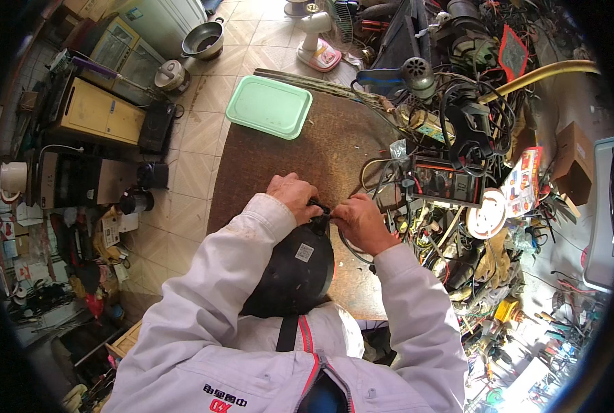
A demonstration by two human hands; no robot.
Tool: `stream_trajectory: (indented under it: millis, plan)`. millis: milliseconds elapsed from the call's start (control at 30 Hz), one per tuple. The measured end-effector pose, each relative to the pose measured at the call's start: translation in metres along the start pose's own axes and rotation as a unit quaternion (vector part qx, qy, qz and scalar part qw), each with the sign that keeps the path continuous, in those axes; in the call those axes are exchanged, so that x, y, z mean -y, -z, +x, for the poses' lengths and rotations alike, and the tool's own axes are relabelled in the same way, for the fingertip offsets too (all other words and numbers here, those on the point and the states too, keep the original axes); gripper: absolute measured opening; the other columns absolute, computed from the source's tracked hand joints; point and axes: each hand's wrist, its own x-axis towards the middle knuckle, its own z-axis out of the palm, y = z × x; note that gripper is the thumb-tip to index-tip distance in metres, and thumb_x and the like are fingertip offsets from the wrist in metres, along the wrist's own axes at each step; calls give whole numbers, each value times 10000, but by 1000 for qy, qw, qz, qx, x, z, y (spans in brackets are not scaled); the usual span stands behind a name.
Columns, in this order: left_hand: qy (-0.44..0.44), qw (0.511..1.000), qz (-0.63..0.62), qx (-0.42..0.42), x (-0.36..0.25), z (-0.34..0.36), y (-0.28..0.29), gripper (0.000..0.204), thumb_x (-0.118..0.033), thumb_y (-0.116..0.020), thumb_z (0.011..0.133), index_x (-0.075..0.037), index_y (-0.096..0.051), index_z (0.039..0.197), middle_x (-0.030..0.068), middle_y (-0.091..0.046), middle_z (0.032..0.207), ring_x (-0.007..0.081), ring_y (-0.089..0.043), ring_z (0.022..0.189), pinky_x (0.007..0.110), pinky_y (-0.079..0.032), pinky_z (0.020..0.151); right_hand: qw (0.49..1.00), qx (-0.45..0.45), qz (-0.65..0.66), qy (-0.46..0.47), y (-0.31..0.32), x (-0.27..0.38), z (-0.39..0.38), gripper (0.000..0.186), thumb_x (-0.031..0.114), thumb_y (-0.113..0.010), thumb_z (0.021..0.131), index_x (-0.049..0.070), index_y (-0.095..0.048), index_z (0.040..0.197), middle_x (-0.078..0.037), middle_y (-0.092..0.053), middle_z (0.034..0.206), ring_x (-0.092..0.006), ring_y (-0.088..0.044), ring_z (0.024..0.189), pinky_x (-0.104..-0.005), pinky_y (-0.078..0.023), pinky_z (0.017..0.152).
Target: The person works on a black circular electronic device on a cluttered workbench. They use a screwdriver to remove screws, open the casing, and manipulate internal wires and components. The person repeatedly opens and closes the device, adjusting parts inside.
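Note:
A black rounded appliance body (279, 282) with a small square white sticker lies on the brown table in front of me, close to my torso. My left hand (294, 196) is closed at its far edge, fingers on a small black part (318, 204). Just to the right, my right hand (363, 221) is closed in a pinch on the black cable where it meets that part. A dark cable (348, 245) curves down beneath my right hand. The fingers partly hide the join between cable and part.
A light green tray (269, 107) rests on the far left of the worn brown table (252, 162). To the right, a multimeter (446, 180), coiled cables and piled tools crowd the edge. A pan (203, 40) and a fan base (318, 56) stand on the tiled floor beyond.

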Motion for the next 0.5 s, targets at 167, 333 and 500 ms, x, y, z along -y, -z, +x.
stream_trajectory:
  millis: [167, 333, 500]
  plan:
    - [-18, 1000, -7, -25, 1, -5, -1, 430, -474, -741, 850, -111, -737, 1080, 84, -718, 1053, 296, -600, 1121, 446, -432, 987, 986, 138, 10, -94, 18, 5, 19, 120, 155, -764, 765, 92, -671, 804, -96, -651, 777, -314, -654, 813, -427, -490, 842]
    - [-22, 999, -22, -37, 3, -3, -1, 491, -529, -740, 827, -93, -736, 1054, 101, -719, 1030, 306, -610, 1096, 457, -446, 959, 990, -2, -131, 49, -1, 10, 5, 53, 110, -692, 771, 100, -641, 775, -90, -639, 778, -296, -647, 806, -413, -481, 786]
    - [2, 1000, -16, -9, -6, -3, 8, 531, -558, -744, 814, -84, -737, 1053, 129, -721, 1029, 325, -619, 1098, 454, -448, 970, 999, -11, -25, -27, -7, 5, -4, 72, 129, -732, 774, 98, -671, 794, -85, -661, 797, -299, -644, 807, -433, -478, 802]
